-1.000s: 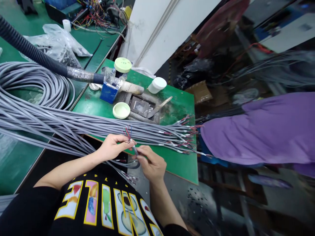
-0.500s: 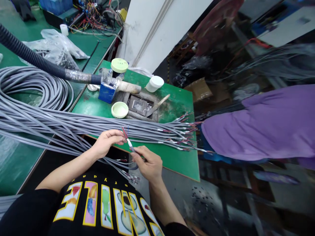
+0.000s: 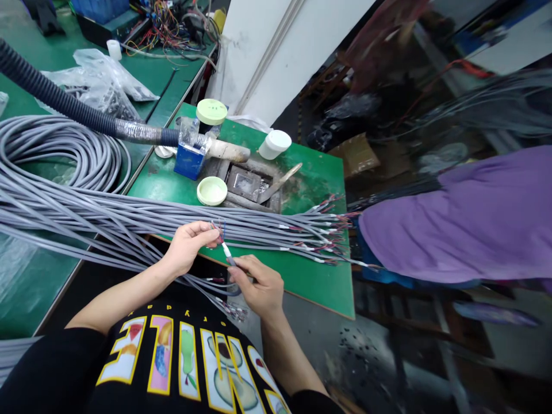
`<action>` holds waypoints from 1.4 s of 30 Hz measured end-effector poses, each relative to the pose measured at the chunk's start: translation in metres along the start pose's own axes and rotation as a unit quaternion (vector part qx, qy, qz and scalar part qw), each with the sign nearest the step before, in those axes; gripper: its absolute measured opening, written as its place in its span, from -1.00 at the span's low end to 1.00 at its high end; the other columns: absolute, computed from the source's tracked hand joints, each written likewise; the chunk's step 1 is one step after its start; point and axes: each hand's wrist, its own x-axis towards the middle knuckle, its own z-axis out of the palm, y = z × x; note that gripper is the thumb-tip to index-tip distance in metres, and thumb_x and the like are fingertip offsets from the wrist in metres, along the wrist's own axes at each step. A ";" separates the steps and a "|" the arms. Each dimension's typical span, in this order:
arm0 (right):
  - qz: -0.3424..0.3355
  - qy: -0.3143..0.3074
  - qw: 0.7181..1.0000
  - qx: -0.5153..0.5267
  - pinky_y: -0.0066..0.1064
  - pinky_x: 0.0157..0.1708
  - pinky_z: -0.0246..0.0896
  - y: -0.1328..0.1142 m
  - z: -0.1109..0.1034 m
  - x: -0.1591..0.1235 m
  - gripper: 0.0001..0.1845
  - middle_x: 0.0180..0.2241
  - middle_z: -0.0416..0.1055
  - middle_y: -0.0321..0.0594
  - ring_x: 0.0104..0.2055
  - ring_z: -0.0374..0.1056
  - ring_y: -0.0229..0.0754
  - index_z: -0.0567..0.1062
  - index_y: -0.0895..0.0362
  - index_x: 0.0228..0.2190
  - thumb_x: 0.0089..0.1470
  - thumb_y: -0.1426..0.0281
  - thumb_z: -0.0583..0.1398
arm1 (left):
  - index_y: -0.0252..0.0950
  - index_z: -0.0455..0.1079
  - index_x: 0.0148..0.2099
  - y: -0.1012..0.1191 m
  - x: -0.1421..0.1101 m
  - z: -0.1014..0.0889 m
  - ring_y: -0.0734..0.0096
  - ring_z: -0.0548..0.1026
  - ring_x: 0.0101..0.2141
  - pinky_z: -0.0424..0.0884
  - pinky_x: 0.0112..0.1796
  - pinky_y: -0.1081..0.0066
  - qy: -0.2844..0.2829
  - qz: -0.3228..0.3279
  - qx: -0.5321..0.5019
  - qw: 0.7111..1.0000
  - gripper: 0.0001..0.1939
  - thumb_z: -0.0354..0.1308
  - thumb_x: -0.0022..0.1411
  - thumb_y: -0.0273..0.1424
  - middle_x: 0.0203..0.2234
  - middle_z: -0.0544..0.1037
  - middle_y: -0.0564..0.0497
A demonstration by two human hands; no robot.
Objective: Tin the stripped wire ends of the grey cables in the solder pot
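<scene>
Head view | grey cable [image 3: 229, 260] held over near bench edge, stripped end up | coloured wires [image 3: 218, 231] pinched by left hand [image 3: 187, 247] | jacket gripped by right hand [image 3: 254, 286] | cable bundle [image 3: 172, 215] just behind on green bench [image 3: 310, 276] | risk: fine strands may be bent or snapped if pulled hard.

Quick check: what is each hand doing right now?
Left hand: pinching the coloured wire ends.
Right hand: closed on the grey cable.
</scene>
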 end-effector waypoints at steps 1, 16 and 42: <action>0.004 0.000 1.000 0.002 -0.48 -0.49 0.23 0.001 0.000 -0.001 -0.90 -0.60 0.38 -0.32 -0.53 0.29 -0.31 0.49 0.13 -0.37 0.13 0.45 0.16 | -0.38 0.35 -0.60 0.000 0.000 0.000 0.57 0.37 -0.56 0.30 -0.45 0.51 0.001 -0.002 -0.002 1.000 -0.67 0.39 -0.19 -0.26 -0.62 0.46 0.03; 0.186 0.006 0.978 0.098 -0.53 -0.53 0.19 -0.009 0.008 0.021 -0.58 -0.60 0.30 -0.46 -0.58 0.24 -0.36 0.39 0.09 -0.17 -0.13 0.33 0.31 | -0.36 0.31 -0.50 -0.003 -0.003 0.010 0.58 0.36 -0.59 0.27 -0.49 0.54 0.002 -0.045 0.011 0.999 -0.70 0.36 -0.21 -0.32 -0.65 0.44 0.10; 0.275 0.011 0.932 0.237 -0.58 -0.70 0.02 0.002 0.011 0.053 -0.71 -0.68 0.23 -0.41 -0.69 0.11 -0.43 0.32 0.14 -0.51 -0.01 0.17 0.18 | -0.36 0.38 -0.45 -0.008 0.007 0.010 0.55 0.42 -0.53 0.37 -0.41 0.51 -0.005 0.069 0.050 0.996 -0.69 0.36 -0.13 -0.25 -0.60 0.46 0.09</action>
